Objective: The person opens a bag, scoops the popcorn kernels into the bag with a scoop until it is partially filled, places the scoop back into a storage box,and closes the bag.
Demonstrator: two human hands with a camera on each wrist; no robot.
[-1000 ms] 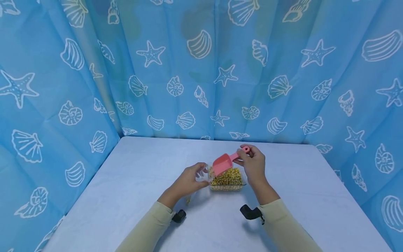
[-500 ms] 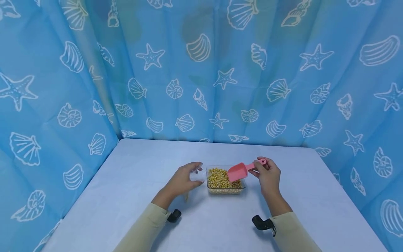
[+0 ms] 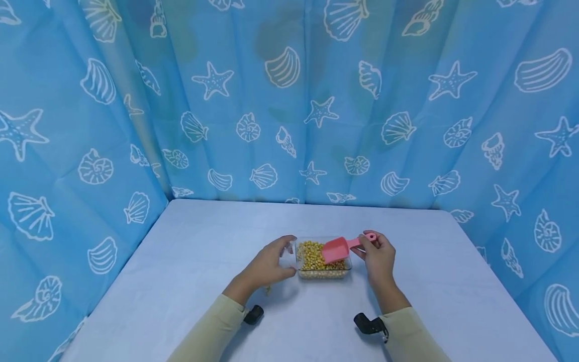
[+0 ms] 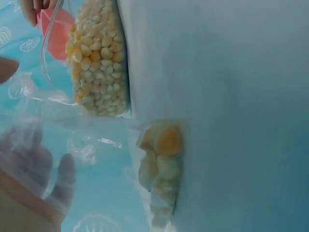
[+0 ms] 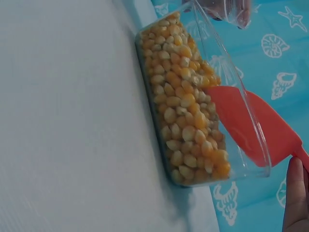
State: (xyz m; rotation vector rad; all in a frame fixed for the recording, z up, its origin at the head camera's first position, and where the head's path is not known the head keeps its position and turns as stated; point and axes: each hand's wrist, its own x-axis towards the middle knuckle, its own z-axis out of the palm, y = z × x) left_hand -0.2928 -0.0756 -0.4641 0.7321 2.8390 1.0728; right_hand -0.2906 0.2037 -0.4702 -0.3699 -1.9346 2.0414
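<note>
Booth-like space, blue drapes (image 3: 271, 146) (shell-patterned) on three sides, white tabletop (image 3: 217, 226)

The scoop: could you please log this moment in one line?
left hand: holds bag, corn inside | right hand: holds scoop, tip in box | box: corn

In the left wrist view, kernels (image 4: 166, 145) were blurred at six o'clock; the right's edge cut off the scoop (image 5: 260, 128) toward four.
</note>
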